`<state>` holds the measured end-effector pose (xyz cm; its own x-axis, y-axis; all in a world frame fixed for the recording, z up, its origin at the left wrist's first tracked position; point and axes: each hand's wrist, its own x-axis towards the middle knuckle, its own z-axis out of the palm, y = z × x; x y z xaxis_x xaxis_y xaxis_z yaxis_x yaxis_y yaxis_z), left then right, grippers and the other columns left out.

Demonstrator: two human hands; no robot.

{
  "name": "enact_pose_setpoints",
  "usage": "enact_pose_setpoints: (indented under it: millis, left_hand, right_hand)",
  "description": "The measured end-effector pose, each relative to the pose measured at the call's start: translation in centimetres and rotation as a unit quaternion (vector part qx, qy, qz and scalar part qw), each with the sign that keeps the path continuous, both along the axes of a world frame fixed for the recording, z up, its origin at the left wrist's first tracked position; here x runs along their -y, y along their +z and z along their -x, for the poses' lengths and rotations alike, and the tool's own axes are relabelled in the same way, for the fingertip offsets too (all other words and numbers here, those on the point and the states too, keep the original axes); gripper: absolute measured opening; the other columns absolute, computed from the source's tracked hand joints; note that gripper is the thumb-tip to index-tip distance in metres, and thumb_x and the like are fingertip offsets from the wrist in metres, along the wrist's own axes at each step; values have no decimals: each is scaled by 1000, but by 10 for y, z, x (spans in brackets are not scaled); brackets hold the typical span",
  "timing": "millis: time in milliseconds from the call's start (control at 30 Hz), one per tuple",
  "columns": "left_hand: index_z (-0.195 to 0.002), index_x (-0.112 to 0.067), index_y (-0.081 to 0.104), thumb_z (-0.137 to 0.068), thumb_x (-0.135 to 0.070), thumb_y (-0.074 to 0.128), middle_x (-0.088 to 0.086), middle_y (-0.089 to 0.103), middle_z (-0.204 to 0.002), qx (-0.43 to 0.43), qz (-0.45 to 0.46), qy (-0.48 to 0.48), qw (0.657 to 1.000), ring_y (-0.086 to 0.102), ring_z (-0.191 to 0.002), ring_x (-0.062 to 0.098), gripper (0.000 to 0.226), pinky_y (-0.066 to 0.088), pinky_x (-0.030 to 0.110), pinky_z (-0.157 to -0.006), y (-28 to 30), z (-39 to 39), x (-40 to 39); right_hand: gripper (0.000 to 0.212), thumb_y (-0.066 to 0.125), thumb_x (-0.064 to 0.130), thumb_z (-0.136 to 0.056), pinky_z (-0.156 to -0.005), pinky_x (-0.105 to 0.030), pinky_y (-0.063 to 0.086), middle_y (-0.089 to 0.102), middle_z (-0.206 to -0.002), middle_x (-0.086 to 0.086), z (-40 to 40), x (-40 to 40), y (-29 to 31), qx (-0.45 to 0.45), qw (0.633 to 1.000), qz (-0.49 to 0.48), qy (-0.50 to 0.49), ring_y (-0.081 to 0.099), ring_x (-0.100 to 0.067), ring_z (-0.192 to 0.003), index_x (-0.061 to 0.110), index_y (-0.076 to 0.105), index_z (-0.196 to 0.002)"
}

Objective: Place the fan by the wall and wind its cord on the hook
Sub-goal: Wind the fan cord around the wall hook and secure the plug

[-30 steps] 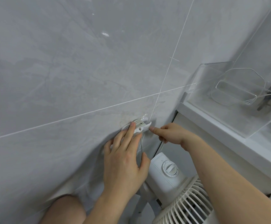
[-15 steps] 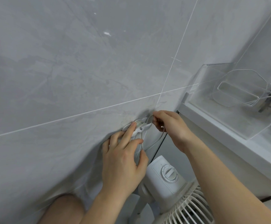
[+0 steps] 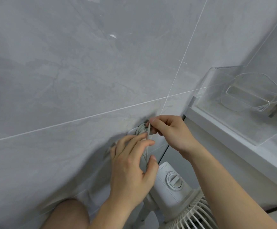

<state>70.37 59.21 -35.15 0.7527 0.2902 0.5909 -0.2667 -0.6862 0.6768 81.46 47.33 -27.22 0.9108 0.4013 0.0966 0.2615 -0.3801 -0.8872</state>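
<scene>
The right hand (image 3: 170, 134) pinches the white cord (image 3: 146, 147) at the wall hook (image 3: 141, 128). The left hand (image 3: 132, 164), at seven o'clock of it, lies loosely open against the coils; the white fan (image 3: 172, 184) stands at five o'clock

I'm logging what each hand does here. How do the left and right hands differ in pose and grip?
The right hand pinches the cord between thumb and forefinger at the hook; the left hand pinches nothing, its fingers spread toward the wound coil. The right hand sits higher against the wall; the left hand is lower, above the fan. Both are bare and work at the same hook.
</scene>
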Motion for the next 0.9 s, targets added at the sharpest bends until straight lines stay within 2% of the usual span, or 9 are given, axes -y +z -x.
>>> enact_pose_setpoints:
  millis: [100, 200, 300, 367, 500, 667, 900]
  left_hand:
    - [-113, -34, 69, -82, -38, 58, -18, 61, -134, -27, -38, 5, 999, 46, -128, 13, 33, 31, 38, -105, 3, 3, 3]
    - [-114, -35, 70, -83, -41, 58, -18, 63, -124, -61, -74, 24, 995, 48, -123, 16, 34, 34, 40, -100, 6, 5, 0]
    - [-112, -38, 70, -81, -49, 55, -18, 64, -110, -120, -113, 42, 985, 54, -111, 18, 36, 39, 41, -91, 9, 8, -6]
    - [-114, -38, 68, -80, -54, 53, -15, 60, -115, -139, -126, 37, 982, 53, -110, 17, 40, 41, 41, -89, 11, 10, -5]
    - [-114, -37, 66, -79, -50, 57, -10, 51, -128, -122, -99, 20, 987, 54, -110, 18, 38, 45, 41, -87, 15, 14, 3]
    - [-123, -37, 65, -82, -43, 58, -10, 39, -154, -65, -47, -21, 997, 51, -122, 15, 43, 37, 35, -100, 15, 11, 1]
    - [-131, -38, 61, -85, -46, 57, -15, 29, -161, -60, 1, -67, 996, 47, -128, 8, 47, 43, 40, -108, 10, 8, 2]
  right_hand:
    - [33, 62, 23, -103, -63, -11, 41, 68, -71, 3, 2, 1, 1, 3, 1000, 8, 16, 53, 2, -59, 2, 76, -83]
    - [31, 66, 22, -101, -63, -9, 42, 69, -70, 4, 3, 2, 1, -6, 999, 7, 32, 58, -1, -65, 8, 74, -75]
    - [21, 69, 18, -99, -69, -9, 46, 72, -72, 5, 3, 2, 0, -13, 999, -1, 38, 65, -1, -70, 5, 78, -84]
    - [16, 70, 15, -98, -70, -10, 48, 73, -72, 7, 2, 2, -2, -17, 999, -8, 40, 67, 0, -70, 4, 79, -91]
    - [15, 70, 14, -98, -72, -11, 50, 74, -72, 6, 2, 3, -2, -24, 999, -17, 42, 69, -1, -72, 2, 80, -94]
    - [16, 70, 13, -98, -72, -14, 51, 76, -77, -5, 2, 3, -1, -17, 999, -37, 28, 70, -6, -72, 0, 80, -95]
    - [17, 72, 13, -97, -59, -7, 44, 74, -73, -3, 1, 2, 1, -29, 999, -33, 19, 65, 0, -61, -1, 80, -94]
